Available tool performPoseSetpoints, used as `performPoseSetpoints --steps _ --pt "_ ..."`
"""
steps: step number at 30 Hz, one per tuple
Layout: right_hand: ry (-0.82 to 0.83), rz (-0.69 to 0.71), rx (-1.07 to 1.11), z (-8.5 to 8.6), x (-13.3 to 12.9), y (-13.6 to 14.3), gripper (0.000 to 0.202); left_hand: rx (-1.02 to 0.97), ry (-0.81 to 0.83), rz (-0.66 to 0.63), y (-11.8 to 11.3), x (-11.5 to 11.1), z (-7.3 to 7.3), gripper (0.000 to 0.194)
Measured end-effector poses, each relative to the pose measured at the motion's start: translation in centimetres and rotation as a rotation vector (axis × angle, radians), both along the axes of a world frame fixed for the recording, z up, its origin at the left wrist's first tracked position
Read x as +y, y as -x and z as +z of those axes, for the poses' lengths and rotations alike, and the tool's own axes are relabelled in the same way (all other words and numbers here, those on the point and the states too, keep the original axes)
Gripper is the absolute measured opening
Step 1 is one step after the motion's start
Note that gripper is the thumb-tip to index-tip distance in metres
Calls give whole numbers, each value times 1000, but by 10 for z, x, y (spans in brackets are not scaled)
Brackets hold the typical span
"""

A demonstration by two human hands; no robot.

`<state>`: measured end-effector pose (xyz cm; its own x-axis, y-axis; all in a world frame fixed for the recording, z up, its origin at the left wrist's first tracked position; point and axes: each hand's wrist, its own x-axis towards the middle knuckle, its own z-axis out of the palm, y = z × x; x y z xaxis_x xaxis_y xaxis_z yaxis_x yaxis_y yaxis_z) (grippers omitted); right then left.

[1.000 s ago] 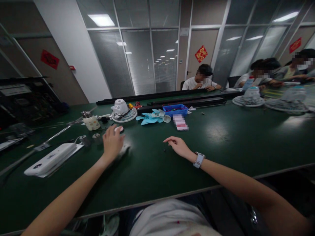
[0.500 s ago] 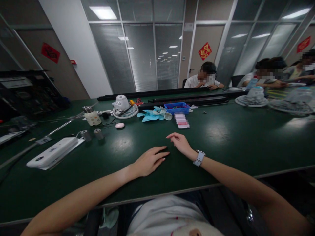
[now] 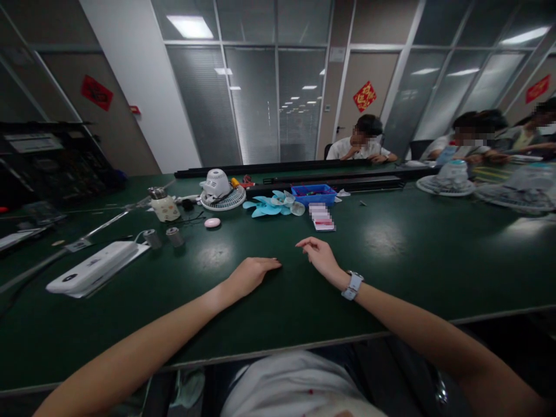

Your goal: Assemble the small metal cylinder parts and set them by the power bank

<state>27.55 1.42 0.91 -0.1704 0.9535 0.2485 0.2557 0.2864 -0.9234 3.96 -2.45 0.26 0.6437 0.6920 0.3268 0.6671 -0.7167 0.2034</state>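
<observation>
My left hand (image 3: 249,275) rests on the green tabletop (image 3: 295,313), fingers stretched out and close together, with nothing held. To its right my right hand (image 3: 322,258) leans on the table, its fingers loosely bent and nothing seen in them; a watch with a pale strap (image 3: 353,285) is round that wrist. Beyond my right hand lies a partly blurred pink and white card or booklet (image 3: 322,216). Behind it stands a blue tray (image 3: 313,199) of small parts, and light-blue fan blades (image 3: 270,205) lie to the tray's left.
Left of centre are a white fan head on its grille (image 3: 217,184), a pink oval object (image 3: 212,222), two metal cylinders (image 3: 174,236), a patterned bottle (image 3: 165,207) and a long white device (image 3: 93,267). Black rails (image 3: 339,184) run along the back. Several people sit across the table.
My left hand has drawn back to the left and its spread fingers have come together. The right hand has barely moved. The view has tilted slightly.
</observation>
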Motion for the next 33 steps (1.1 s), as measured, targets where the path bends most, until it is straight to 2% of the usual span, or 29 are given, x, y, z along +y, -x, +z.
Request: performPoseSetpoints --steps 2,6,9,12,16,33 --pt "15 7 -6 1 -2 0 24 42 -86 156 25 6 11 41" --pt "27 15 -6 1 -2 0 24 75 -264 657 83 21 46 40" --pt "31 19 -12 0 -1 -1 24 149 -279 1016 124 26 66 42" --pt "35 20 -10 -1 0 -1 24 183 -231 1208 153 24 72 41" --pt "25 10 -2 -2 1 -1 23 191 -146 1269 167 23 68 35" --pt "17 -1 19 3 -1 1 23 238 -59 1286 180 30 65 36"
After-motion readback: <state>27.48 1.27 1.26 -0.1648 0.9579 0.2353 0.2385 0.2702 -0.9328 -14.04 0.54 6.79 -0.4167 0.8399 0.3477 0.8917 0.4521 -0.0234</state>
